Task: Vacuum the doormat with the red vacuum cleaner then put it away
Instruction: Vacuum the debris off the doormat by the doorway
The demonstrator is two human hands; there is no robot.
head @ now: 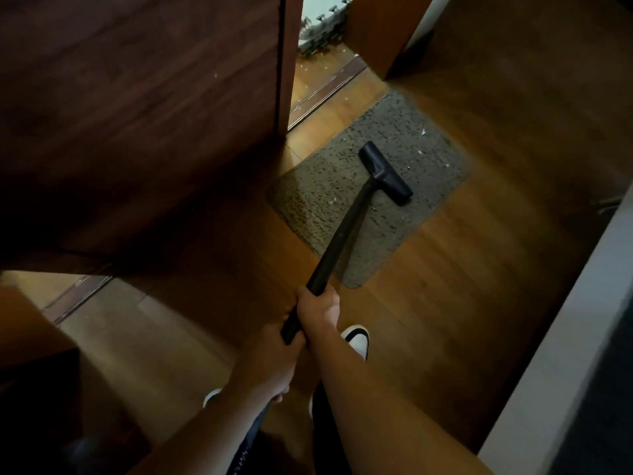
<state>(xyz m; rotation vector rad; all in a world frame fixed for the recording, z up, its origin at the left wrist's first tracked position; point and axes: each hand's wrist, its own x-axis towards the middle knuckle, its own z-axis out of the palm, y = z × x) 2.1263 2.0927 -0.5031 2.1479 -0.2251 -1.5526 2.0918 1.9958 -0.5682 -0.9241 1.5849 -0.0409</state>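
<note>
Both hands grip a black vacuum wand (346, 231) that slants away from the person, up and to the right. The right hand (318, 308) is wrapped around the wand farther up, fingers curled over it. The left hand (279, 351) is just behind it, holding the near end, with the two hands touching or nearly so. How the left fingers lie under the wand cannot be told. The wand ends in a wide black nozzle (385, 173), which rests flat on the doormat (435, 166), roughly at its middle and set at an angle to its edges. The doormat is a grey-green, speckled, shaggy rectangle with rounded corners, lying askew on a wooden floor (455, 269). Small white scraps (423, 132) lie on the far right part of the doormat, and a few more near its left half. More white bits lie on the floor past a metal track (325, 87) in the doorway beyond. A dark wooden door (137, 114) fills the upper left, its edge near the doormat's far left corner. A white shoe (358, 339) shows just right of the right forearm, and another white shoe tip (210, 397) shows left of the left forearm. A pale wall edge (582, 320) runs along the right side.
</note>
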